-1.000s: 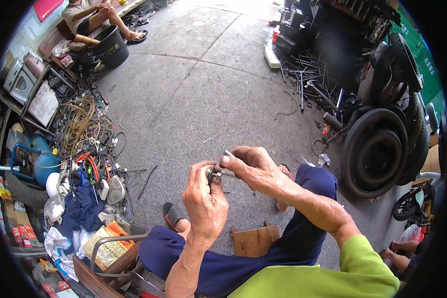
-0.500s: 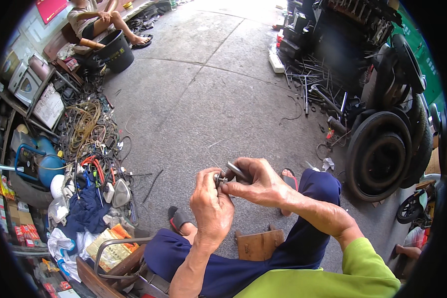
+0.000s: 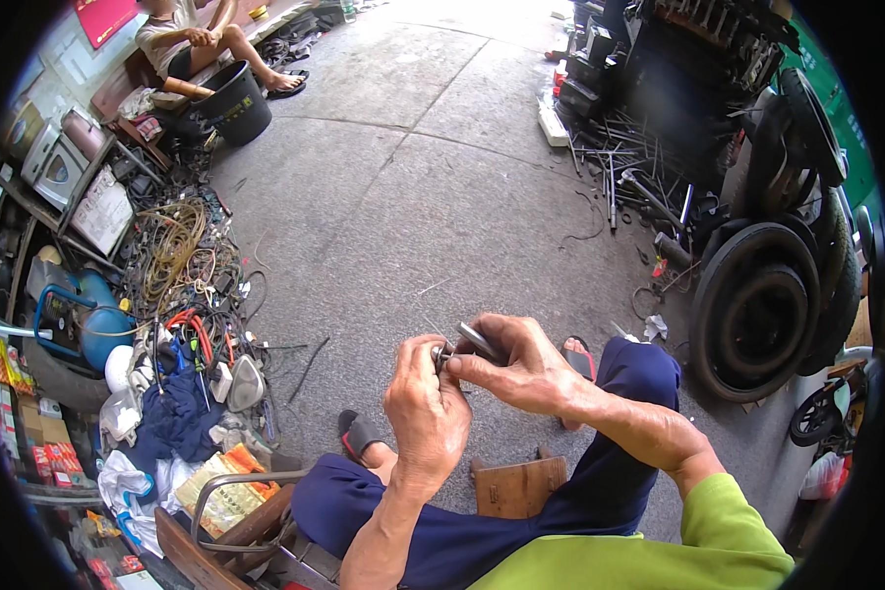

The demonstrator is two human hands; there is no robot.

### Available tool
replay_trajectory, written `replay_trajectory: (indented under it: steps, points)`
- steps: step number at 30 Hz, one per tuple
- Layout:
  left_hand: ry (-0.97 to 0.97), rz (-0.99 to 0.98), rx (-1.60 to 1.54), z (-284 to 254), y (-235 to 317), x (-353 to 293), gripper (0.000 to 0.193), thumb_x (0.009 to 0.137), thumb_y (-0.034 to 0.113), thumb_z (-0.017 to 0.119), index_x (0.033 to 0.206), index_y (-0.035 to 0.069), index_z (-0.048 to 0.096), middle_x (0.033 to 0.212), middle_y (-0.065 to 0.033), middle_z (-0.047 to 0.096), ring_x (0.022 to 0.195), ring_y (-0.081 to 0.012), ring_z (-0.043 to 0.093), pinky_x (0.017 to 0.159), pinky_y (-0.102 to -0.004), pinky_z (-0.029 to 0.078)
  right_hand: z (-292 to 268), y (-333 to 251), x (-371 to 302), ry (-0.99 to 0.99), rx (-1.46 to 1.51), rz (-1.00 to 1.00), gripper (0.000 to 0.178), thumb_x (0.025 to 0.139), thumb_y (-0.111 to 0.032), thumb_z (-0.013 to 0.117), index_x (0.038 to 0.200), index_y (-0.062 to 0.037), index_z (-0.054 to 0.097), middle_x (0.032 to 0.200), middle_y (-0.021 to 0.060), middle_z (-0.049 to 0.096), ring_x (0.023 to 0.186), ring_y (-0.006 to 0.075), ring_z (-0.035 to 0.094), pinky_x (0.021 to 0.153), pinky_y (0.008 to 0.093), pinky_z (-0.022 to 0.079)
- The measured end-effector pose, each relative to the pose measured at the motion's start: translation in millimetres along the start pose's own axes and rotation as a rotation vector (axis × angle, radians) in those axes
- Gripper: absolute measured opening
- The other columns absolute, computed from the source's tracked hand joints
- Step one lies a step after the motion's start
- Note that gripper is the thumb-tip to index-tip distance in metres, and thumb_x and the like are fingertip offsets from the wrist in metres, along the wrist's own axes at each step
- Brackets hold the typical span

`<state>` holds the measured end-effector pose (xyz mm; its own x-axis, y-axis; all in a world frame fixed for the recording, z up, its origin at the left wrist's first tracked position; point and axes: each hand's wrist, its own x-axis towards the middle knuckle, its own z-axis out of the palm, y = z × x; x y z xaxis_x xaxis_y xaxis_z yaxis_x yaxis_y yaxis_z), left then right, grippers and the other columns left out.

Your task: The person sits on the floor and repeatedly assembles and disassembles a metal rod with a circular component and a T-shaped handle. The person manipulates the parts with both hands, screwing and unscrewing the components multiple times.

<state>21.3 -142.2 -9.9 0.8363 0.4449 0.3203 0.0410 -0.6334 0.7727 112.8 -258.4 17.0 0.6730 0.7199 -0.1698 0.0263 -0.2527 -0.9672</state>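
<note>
My left hand (image 3: pixel 425 411) is closed on a small dark metal part (image 3: pixel 441 359), its fingers curled around it in front of my knees. Close against it, my right hand (image 3: pixel 523 366) grips a short grey metal rod (image 3: pixel 478 341) that slants up to the left from between finger and thumb. The right thumb reaches over to the small part in the left hand. Much of that part is hidden by the fingers, so its exact kind cannot be made out.
A low wooden stool (image 3: pixel 519 486) stands between my feet. Tangled wires (image 3: pixel 172 251) and cloths lie along the left. Tyres (image 3: pixel 757 310) and scattered metal rods (image 3: pixel 624 162) are on the right. Farther off, another person (image 3: pixel 202 44) sits beside a black bucket (image 3: pixel 238 103).
Both hands stay together, with only a slight shift of the fingers and the rod. The whole view has moved a little; the far person's hands have shifted slightly.
</note>
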Motion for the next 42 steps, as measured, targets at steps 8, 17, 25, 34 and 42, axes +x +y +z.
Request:
replay_trajectory:
  steps: [8, 17, 25, 34, 42]
  points:
    - [-0.102, -0.217, -0.364, -13, -1, 4, 0.009, 0.090, -0.001, 0.058, 0.098, -0.002, 0.060, 0.095, -0.0083, 0.062, 0.078, -0.0161, 0.062, 0.067, -0.0303, 0.050, -5, 6, 5, 0.044, 0.121, 0.092, 0.033, 0.096, -0.030, 0.060, 0.091, 0.0027, 0.062, 0.064, -0.0011, 0.048, 0.058, 0.0045, 0.040, 0.047, 0.0266, 0.032]
    - [-0.108, -0.439, -0.672, -41, -4, 5, 0.009, 0.091, 0.007, 0.060, 0.093, 0.001, 0.066, 0.098, -0.0095, 0.068, 0.092, -0.0141, 0.062, 0.085, -0.0287, 0.047, 2, 70, 37, 0.112, 0.422, 0.277, 0.036, 0.097, -0.037, 0.055, 0.097, -0.0017, 0.057, 0.056, -0.0086, 0.034, 0.045, 0.0023, 0.027, 0.039, 0.0228, 0.021]
    - [-0.027, -0.468, -0.826, -58, -4, 0, 0.009, 0.091, 0.008, 0.059, 0.091, 0.001, 0.066, 0.095, -0.0095, 0.069, 0.090, -0.0136, 0.061, 0.082, -0.0275, 0.047, 24, 198, 65, 0.367, 0.440, 0.242, 0.034, 0.096, -0.036, 0.055, 0.090, -0.0023, 0.057, 0.055, -0.0026, 0.043, 0.049, 0.0080, 0.040, 0.045, 0.0271, 0.034]
    - [0.067, -0.569, -1.051, -67, -23, -3, 0.016, 0.094, 0.013, 0.057, 0.088, 0.000, 0.064, 0.093, -0.0155, 0.068, 0.089, -0.0190, 0.064, 0.081, -0.0311, 0.051, 59, 233, 46, 0.045, -0.686, 0.404, 0.065, 0.094, -0.059, 0.037, 0.088, -0.0015, 0.069, 0.080, 0.0251, 0.066, 0.087, 0.0429, 0.065, 0.081, 0.0494, 0.048]
    - [0.101, -0.597, -1.192, -64, -29, 3, 0.015, 0.095, 0.010, 0.056, 0.088, -0.001, 0.063, 0.094, -0.0165, 0.068, 0.089, -0.0219, 0.066, 0.080, -0.0313, 0.053, 46, 285, 9, 0.033, 0.260, 0.676, 0.056, 0.097, -0.045, 0.040, 0.101, 0.0051, 0.065, 0.087, 0.0185, 0.068, 0.060, 0.0280, 0.069, 0.053, 0.0378, 0.056]
